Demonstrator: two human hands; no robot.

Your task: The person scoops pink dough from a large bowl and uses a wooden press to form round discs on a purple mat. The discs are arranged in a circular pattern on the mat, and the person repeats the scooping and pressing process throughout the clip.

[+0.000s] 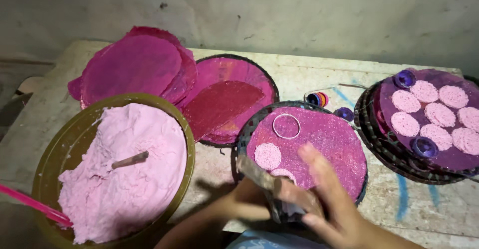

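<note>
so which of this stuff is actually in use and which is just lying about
In use: right hand, left hand, wooden spatula, round pink tray, metal ring, bowl of pink dough.

Lying about: stack of pink discs, filled tray, bottle caps.

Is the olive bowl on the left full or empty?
Full: pink dough is heaped to the rim of the olive bowl, with a stick stuck in it.

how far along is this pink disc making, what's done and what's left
Done: the tray stack at right carries seven pink discs. In hand: the middle tray has one full disc, a second partly hidden by the hands, and a ring; both hands, left hand and right hand, work a wooden tool at its near edge. Left: most of that tray is bare, and the bowl holds plenty of pink paste.
</note>
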